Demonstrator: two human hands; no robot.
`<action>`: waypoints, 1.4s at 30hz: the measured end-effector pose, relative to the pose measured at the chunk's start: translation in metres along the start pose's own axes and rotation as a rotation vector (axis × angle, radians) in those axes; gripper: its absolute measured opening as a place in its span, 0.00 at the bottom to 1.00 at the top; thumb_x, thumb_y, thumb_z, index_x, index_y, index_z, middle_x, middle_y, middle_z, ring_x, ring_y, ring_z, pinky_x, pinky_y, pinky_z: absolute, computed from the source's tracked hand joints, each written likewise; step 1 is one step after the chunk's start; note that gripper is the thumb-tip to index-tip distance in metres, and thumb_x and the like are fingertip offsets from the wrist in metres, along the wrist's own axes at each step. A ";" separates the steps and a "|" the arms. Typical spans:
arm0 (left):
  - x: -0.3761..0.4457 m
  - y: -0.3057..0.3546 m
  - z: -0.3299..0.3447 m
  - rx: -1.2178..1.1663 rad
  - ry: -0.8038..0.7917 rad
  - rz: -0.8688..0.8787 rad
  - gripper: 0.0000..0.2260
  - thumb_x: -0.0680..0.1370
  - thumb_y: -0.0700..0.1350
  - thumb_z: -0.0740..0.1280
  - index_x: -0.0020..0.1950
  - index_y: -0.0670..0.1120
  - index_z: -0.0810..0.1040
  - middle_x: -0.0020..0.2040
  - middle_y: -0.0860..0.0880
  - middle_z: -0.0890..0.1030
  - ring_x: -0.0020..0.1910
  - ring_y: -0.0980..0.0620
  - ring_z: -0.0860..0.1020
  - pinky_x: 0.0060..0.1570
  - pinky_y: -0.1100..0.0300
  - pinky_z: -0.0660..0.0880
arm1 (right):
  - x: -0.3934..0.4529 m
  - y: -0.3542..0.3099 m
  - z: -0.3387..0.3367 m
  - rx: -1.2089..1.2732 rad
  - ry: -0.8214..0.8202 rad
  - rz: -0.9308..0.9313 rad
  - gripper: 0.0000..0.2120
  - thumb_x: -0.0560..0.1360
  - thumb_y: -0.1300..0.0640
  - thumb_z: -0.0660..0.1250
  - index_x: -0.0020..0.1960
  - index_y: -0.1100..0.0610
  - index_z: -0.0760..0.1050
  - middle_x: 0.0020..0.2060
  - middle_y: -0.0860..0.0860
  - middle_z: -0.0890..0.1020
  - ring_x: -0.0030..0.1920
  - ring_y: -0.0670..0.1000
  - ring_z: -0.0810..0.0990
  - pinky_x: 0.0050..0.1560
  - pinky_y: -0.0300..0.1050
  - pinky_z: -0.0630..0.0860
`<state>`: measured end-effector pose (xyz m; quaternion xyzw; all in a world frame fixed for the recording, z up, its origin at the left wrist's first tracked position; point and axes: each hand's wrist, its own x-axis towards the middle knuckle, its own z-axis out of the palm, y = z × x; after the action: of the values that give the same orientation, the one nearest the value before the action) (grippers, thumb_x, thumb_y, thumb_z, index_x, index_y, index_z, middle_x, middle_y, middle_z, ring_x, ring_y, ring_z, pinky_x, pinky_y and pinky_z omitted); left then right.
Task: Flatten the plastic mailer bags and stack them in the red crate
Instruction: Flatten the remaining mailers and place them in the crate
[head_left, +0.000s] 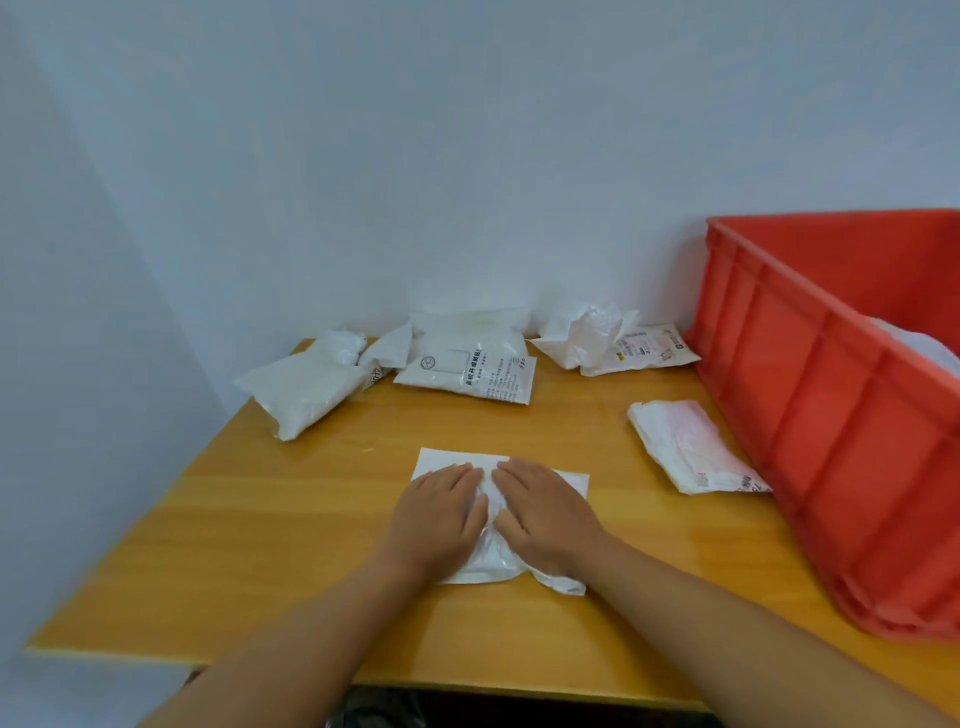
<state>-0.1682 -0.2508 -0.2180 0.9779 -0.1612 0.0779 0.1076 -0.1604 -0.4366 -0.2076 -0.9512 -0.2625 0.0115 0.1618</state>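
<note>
Left hand (441, 512) and right hand (545, 512): fingers straight, palms pressing white mailer bag (496, 558), side by side. Bag: wrinkled, nearly flat on worktop (260, 545), left of red crate (831, 415).

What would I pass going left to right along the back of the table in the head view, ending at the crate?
Plump white bag → printed white mailer → crumpled white bag → labelled flat mailer → red crate.
</note>
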 end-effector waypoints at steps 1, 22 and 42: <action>-0.003 0.002 -0.001 0.039 0.045 -0.008 0.31 0.79 0.59 0.44 0.72 0.46 0.73 0.70 0.47 0.76 0.70 0.50 0.72 0.69 0.52 0.66 | -0.003 -0.002 -0.002 -0.025 0.037 0.027 0.43 0.70 0.38 0.38 0.78 0.58 0.61 0.77 0.55 0.63 0.78 0.53 0.57 0.77 0.46 0.50; 0.011 -0.023 -0.060 -1.241 0.005 -0.836 0.12 0.74 0.32 0.65 0.56 0.37 0.77 0.50 0.38 0.81 0.44 0.40 0.80 0.43 0.51 0.77 | -0.033 0.001 -0.044 0.719 0.130 0.625 0.32 0.79 0.53 0.64 0.76 0.58 0.53 0.63 0.52 0.73 0.58 0.53 0.74 0.53 0.44 0.71; 0.037 -0.002 -0.141 -1.914 0.233 -0.375 0.05 0.75 0.36 0.69 0.49 0.43 0.81 0.58 0.43 0.82 0.56 0.45 0.80 0.60 0.52 0.78 | -0.019 0.003 -0.130 1.298 0.587 0.351 0.17 0.81 0.65 0.56 0.54 0.52 0.82 0.58 0.51 0.81 0.48 0.53 0.86 0.54 0.48 0.81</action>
<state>-0.1496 -0.2267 -0.0753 0.4735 0.0134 -0.0078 0.8807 -0.1618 -0.4875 -0.0867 -0.6558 0.0074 -0.0647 0.7521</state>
